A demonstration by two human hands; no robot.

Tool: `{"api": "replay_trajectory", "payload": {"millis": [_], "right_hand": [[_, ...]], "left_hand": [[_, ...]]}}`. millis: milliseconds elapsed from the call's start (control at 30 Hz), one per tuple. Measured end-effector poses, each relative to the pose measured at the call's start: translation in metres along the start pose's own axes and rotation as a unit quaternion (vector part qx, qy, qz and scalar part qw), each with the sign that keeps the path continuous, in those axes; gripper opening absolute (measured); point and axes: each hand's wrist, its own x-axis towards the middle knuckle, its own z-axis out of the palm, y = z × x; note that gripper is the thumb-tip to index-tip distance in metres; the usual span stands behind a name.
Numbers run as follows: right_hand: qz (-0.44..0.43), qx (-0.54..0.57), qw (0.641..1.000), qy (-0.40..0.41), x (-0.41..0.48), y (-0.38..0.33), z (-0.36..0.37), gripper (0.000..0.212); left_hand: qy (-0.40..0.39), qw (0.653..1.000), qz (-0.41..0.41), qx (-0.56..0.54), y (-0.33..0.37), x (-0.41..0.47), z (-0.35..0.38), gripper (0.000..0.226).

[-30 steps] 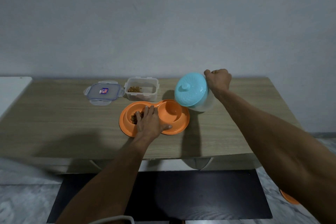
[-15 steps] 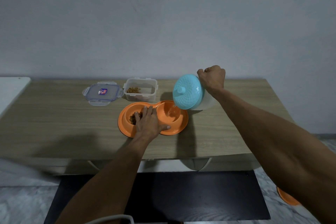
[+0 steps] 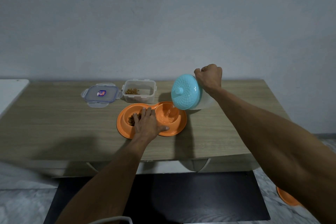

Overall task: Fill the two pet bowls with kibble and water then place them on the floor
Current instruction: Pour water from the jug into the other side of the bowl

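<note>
A right hand (image 3: 209,76), fist curled on it, tips a clear turquoise-lidded plastic jug (image 3: 187,92) leftward over the right well of an orange plastic double pet bowl (image 3: 179,127) on the wooden table (image 3: 54,123). The left hand (image 3: 147,123), fingers flat, pins the bowl down; kibble (image 3: 131,121) fills the left well

Glossy orange plastic bowl (image 3: 174,132); matt, seemingly wood-grain laminate table (image 3: 54,123).
</note>
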Motion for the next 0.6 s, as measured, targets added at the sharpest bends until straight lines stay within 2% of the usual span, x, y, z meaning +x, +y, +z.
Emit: {"api": "replay_trajectory", "payload": {"millis": [600], "right_hand": [[-0.008, -0.008, 1.0, 0.002, 0.0038, -0.003, -0.0011, 0.049]], "left_hand": [[0.004, 1.0, 0.0, -0.002, -0.0023, 0.0022, 0.0041, 0.104]]}}
